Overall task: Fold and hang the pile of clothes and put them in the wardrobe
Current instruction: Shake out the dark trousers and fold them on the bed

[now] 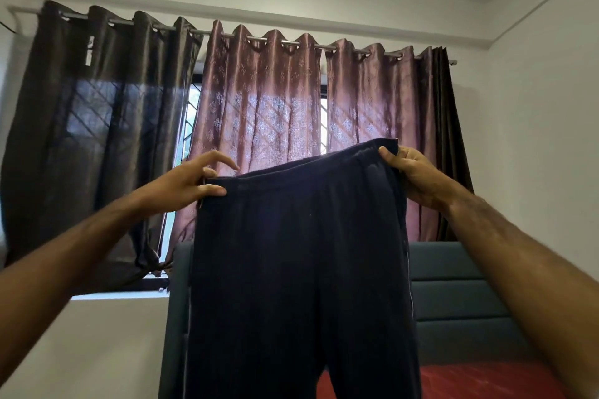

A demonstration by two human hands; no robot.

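Holding dark trousers (301, 269) up by the waistband, left hand (181, 185) and right hand (411, 175) each pinched a corner; folding not yet begun, wardrobe unseen.

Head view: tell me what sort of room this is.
Most likely a bedroom. A padded headboard stands against the wall above a red bed cover, under a curtained window. Both hands hold up dark trousers by the waistband.

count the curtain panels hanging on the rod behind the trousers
3 plain, perhaps a fourth: a dark brown curtain at left, a pink curtain in the middle, another pink curtain to its right. A bunched dark strip at the far right may be a separate panel.
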